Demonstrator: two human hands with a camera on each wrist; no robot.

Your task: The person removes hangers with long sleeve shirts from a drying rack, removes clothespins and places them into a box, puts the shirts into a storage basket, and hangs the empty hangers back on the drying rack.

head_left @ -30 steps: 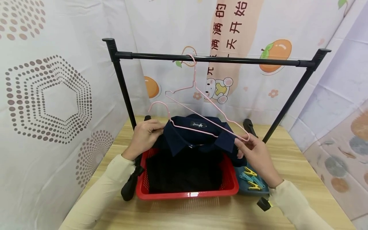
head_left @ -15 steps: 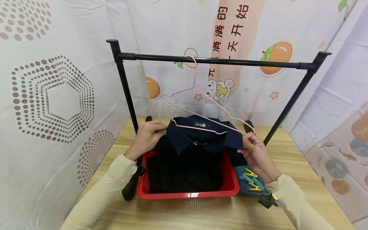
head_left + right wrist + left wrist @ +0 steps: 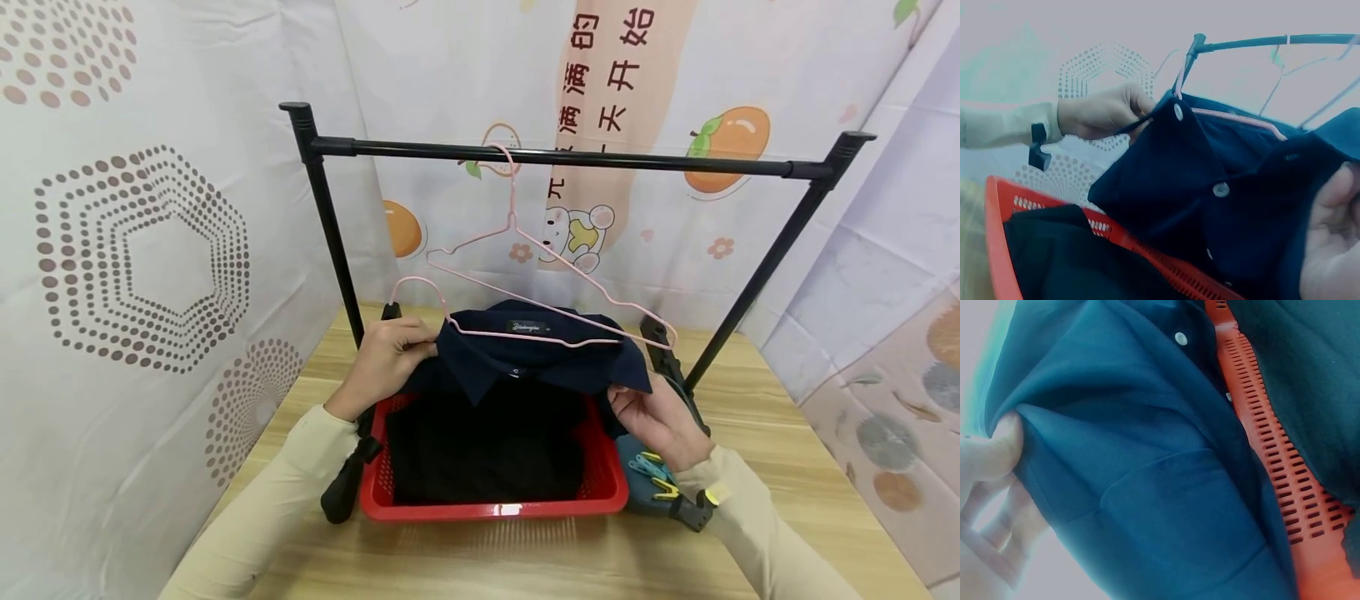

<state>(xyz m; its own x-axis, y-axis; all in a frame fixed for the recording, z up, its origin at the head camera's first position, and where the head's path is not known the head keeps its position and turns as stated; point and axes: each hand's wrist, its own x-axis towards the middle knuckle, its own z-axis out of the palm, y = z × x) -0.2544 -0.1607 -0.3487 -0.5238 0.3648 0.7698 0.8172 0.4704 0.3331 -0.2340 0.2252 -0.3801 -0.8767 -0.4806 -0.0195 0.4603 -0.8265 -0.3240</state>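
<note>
A navy blue button-up shirt point(image 3: 551, 375), collar up and label showing, is held spread above the red basket point(image 3: 495, 510). My left hand point(image 3: 386, 358) pinches its shoulder at the left; the left wrist view shows thumb and fingers point(image 3: 1007, 447) on the cloth. My right hand point(image 3: 660, 421) grips the shirt just below the right collar point, with the thumb point(image 3: 1338, 187) on the front in the right wrist view. Inside the collar sits a pink hanger point(image 3: 420, 279), its hook sticking out at the left and its lower parts hidden by the shirt.
A second pink hanger point(image 3: 512, 221) hangs from the black rack's bar point(image 3: 600, 158), right behind the shirt. Black clothing point(image 3: 487, 458) fills the basket. At the right, a blue tray point(image 3: 641, 500) holds yellow and teal clothespins point(image 3: 651, 467). Patterned curtains surround the wooden table point(image 3: 787, 467).
My right hand has left the lower right corner of the hanging hanger and moved down onto the shirt. More of the inner hanger's right end now shows. The left hand stays on the shoulder.
</note>
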